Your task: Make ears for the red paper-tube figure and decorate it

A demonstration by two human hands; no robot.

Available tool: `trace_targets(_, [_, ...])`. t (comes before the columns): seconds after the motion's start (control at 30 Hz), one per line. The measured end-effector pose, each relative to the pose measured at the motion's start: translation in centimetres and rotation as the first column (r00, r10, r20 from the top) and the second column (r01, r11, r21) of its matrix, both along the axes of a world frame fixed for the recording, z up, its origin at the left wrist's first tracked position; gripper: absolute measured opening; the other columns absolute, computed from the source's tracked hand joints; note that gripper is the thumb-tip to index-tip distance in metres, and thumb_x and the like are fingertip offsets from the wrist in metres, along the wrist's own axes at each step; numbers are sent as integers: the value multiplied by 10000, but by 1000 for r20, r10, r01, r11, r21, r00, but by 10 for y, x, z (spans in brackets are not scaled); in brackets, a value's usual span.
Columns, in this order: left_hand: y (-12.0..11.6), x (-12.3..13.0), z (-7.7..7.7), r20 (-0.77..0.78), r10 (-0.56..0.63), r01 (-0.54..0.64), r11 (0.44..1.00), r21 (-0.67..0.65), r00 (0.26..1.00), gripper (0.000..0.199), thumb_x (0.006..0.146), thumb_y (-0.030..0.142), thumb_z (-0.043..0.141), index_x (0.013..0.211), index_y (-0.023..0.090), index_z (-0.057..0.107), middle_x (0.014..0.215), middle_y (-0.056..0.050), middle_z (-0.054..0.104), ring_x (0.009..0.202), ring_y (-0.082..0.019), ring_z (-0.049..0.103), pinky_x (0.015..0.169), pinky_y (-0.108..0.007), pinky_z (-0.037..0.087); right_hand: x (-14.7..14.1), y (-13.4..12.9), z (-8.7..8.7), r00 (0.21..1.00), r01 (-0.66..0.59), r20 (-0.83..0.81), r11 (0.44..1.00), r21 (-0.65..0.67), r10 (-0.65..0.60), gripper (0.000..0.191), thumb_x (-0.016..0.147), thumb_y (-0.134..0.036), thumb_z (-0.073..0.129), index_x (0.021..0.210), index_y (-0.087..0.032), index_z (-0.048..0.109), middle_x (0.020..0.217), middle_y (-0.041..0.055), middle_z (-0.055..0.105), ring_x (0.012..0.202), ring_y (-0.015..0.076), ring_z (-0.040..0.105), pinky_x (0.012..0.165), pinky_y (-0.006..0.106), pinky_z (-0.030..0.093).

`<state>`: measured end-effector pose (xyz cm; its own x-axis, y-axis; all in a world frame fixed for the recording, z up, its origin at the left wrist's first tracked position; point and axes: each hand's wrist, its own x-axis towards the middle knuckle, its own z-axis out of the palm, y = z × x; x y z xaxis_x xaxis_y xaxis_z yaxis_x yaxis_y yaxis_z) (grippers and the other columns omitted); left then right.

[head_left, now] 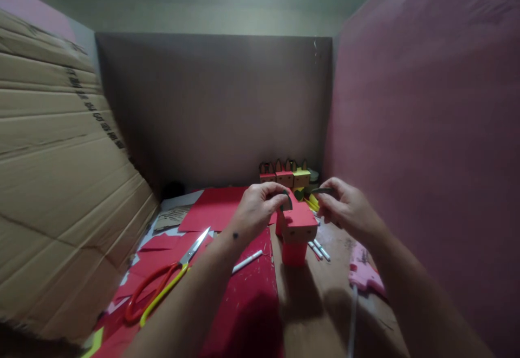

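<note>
A small box figure (298, 233) with a red top, a brown cardboard front band and a red lower body stands upright on the brown surface. Just above the left edge of its top, my left hand (264, 202) pinches a small dark-edged ear piece (287, 201). Whether that piece touches the top is unclear. To the right of the figure, my right hand (341, 206) is raised and pinches a thin, dark flat piece (323, 190) pointing left, seen edge-on.
Similar red and yellow figures (284, 176) stand at the back. Scissors (179, 271) and red paper (215, 206) lie left. White sticks (320, 249) are near the figure, a pink glue gun (365, 274) right. Cardboard (60, 184) and a pink wall (430, 130) flank the workspace.
</note>
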<state>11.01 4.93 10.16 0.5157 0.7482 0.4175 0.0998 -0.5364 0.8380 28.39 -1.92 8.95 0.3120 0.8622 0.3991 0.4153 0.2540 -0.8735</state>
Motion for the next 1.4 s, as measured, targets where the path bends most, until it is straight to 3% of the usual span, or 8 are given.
trace_targets(0.13, [9, 5, -10, -18, -25, 26, 999, 36, 1000, 146, 767, 191, 543, 799, 138, 676, 679, -24, 666, 667, -144, 607, 696, -272, 479, 6, 2, -10, 999, 43, 3, 999, 17, -43, 70, 775, -233, 553, 734, -193, 514, 580, -14, 626, 507, 131, 622, 438, 217, 445])
trace_targets(0.23, [10, 6, -13, -27, -56, 57, 997, 43, 998, 152, 785, 189, 522, 789, 145, 667, 649, -19, 663, 652, -143, 618, 710, -275, 487, 9, 1, -15, 999, 43, -8, 999, 19, -43, 113, 764, -259, 581, 709, -194, 506, 576, -5, 634, 544, 158, 657, 501, 256, 496])
trace_targets(0.43, [10, 6, -13, -37, -63, 64, 997, 45, 997, 143, 796, 186, 522, 800, 149, 660, 674, -23, 665, 660, -140, 621, 709, -270, 492, 9, 3, -21, 999, 24, -37, 1000, 17, -23, 64, 717, -235, 587, 722, -174, 567, 554, -10, 620, 466, 122, 584, 480, 261, 484])
trace_targets(0.6, [11, 6, -15, -49, -68, 70, 996, 52, 996, 142, 802, 198, 521, 806, 150, 654, 685, -26, 660, 668, -143, 617, 703, -276, 493, 6, 1, -21, 999, 5, -33, 1000, 14, -5, 145, 741, -282, 575, 737, -150, 636, 591, -2, 603, 493, 108, 552, 468, 238, 460])
trace_targets(0.93, [12, 5, -18, -61, -52, 57, 995, 80, 997, 129, 795, 202, 533, 815, 147, 648, 712, -39, 660, 685, -150, 611, 689, -281, 487, 1, 2, -14, 997, -33, 68, 999, 24, 32, 205, 789, -297, 541, 683, -151, 636, 582, -12, 528, 494, 99, 459, 458, 229, 392])
trace_targets(1.1, [13, 5, -20, -47, -49, 53, 995, 88, 998, 127, 788, 188, 524, 801, 150, 644, 696, -30, 657, 665, -140, 607, 684, -270, 484, 3, 12, -19, 985, -88, 150, 995, 39, 81, 190, 802, -269, 520, 678, -165, 619, 595, -19, 495, 478, 98, 409, 453, 245, 345])
trace_targets(1.4, [12, 6, -18, -44, -58, 62, 994, 85, 997, 131, 777, 170, 517, 790, 150, 645, 684, -25, 652, 661, -141, 606, 686, -271, 483, 5, 19, -27, 959, -121, 261, 992, 38, 107, 217, 847, -228, 464, 685, -176, 599, 710, 16, 504, 546, 118, 440, 499, 261, 378])
